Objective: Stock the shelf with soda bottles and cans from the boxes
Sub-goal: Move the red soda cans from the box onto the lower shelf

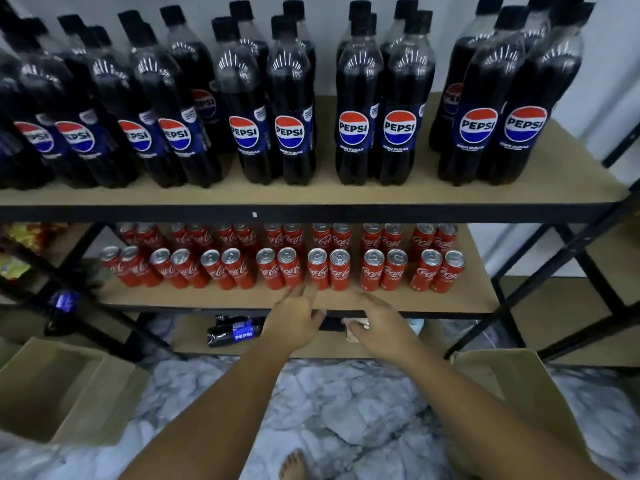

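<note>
Many dark Pepsi bottles (291, 109) with black caps stand in pairs along the upper shelf (311, 199). On the middle shelf (398, 299) red Coca-Cola cans (318, 268) stand in two rows of pairs. My left hand (294, 318) reaches toward the front row, fingers straight, its fingertips just in front of a can. My right hand (379, 320) hovers beside it over the shelf's front edge, fingers relaxed, holding nothing. One Pepsi bottle (235, 332) lies on its side on the bottom shelf.
An open cardboard box (65, 386) sits on the marble floor at the left, and another box (512, 386) at the right. Black shelf struts cross at both sides. Snack packets (24, 244) show at the far left. My bare foot (292, 465) is below.
</note>
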### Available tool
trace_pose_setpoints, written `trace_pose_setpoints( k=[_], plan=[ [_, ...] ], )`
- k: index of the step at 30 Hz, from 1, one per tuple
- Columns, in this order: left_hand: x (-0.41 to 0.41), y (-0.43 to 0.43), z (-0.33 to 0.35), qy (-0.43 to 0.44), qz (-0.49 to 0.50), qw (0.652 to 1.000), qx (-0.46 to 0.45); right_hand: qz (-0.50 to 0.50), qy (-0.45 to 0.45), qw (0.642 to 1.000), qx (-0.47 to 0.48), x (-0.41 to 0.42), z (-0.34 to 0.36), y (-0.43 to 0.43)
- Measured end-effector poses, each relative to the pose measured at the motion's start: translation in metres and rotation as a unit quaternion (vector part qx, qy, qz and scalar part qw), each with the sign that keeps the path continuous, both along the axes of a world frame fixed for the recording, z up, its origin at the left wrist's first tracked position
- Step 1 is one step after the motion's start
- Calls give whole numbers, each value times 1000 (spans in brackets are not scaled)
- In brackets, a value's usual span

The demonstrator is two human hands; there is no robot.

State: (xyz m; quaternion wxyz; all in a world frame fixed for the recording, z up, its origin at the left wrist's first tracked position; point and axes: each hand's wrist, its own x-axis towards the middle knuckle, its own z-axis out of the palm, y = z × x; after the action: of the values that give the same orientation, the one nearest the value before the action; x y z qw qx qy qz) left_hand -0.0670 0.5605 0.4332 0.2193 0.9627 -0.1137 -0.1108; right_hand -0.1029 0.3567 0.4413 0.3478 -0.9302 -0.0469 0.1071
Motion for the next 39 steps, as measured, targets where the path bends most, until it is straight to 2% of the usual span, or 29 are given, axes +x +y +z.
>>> trace_pose_setpoints(
  k=[4, 10, 15, 22, 33, 39],
  plan=[
    [35, 20, -8, -7, -31, 999, -22, -41, -2, 999, 9, 21, -10, 24],
    [93, 16, -40, -5, -5, 994, -113, -134, -15, 991, 25, 80, -43, 48],
    [136, 1, -84, -15, 23, 994, -104, -194, -71, 978, 23, 133, -83, 56],
    [156, 1, -107, -42, 15, 993, -107, -211, -78, 974, 14, 157, -109, 54],
    [161, 3, -114, -51, 27, 987, -153, -243, -96, 965, 37, 155, -108, 54],
    [143, 14, -99, -52, -16, 984, -168, -210, -108, 972, 18, 138, -96, 54]
  ],
)
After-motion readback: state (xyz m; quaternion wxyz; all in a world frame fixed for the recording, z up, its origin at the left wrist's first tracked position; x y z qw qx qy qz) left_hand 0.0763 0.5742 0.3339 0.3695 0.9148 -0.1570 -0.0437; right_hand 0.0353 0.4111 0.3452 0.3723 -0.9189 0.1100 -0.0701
